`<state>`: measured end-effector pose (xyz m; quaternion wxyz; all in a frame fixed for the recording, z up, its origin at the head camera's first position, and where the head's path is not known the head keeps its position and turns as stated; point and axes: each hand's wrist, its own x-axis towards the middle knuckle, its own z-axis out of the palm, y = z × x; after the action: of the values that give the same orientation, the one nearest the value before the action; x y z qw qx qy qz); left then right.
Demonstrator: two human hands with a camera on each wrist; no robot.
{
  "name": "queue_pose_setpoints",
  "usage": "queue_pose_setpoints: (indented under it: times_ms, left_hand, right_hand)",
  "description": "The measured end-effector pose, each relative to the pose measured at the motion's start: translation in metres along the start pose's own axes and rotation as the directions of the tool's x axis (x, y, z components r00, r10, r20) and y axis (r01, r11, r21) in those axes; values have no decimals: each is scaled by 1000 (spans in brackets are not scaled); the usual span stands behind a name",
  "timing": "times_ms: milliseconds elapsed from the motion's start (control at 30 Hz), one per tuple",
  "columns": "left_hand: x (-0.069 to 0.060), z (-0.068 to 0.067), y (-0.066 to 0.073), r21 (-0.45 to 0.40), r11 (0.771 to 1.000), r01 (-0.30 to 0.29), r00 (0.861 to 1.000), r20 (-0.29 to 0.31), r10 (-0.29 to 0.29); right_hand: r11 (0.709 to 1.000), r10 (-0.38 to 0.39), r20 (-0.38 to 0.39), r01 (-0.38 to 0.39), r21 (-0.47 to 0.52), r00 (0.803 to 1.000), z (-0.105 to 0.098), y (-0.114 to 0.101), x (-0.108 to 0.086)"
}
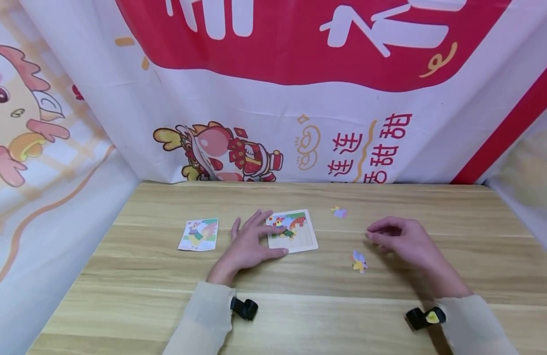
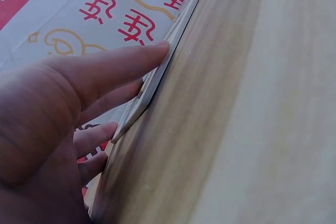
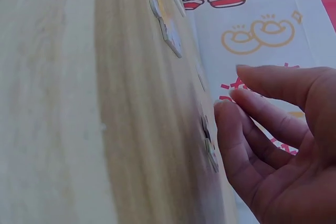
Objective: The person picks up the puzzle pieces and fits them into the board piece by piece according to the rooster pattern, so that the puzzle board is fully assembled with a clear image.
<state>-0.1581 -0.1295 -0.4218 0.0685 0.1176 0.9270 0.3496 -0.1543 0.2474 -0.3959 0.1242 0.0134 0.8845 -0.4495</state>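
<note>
My left hand (image 1: 251,241) holds a square wooden puzzle board (image 1: 314,240), its thumb on the near edge and a finger across the rooster picture. Part of the board's recess shows bare wood. In the left wrist view, the thumb presses the rim of the board (image 2: 137,109). My right hand (image 1: 404,241) hovers over the table at the right, fingers loosely bent, thumb apart from the fingertips, nothing between them. Beside those fingertips in the right wrist view lies a puzzle piece (image 3: 211,153), hidden under the hand in the head view.
Left of the board lies a paper card with a rooster picture (image 1: 199,234). Loose puzzle pieces lie between the board and my right hand: one farther back (image 1: 340,212), others nearer (image 1: 358,262). A printed cloth (image 1: 237,98) hangs behind the wooden table (image 1: 300,310).
</note>
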Motion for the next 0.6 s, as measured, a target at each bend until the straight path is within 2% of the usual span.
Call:
queue_pose_setpoints:
  times_ms: [333,600]
  left_hand:
    - [0,0,1,-16,1000,7,1000,-1,-7]
    - [0,0,0,-15,1000,8,1000,-2,-8]
  right_hand:
    - [998,-54,88,56,-18,995,4,1,-2]
    - [1000,-15,43,16,-18,999,-2,2,0]
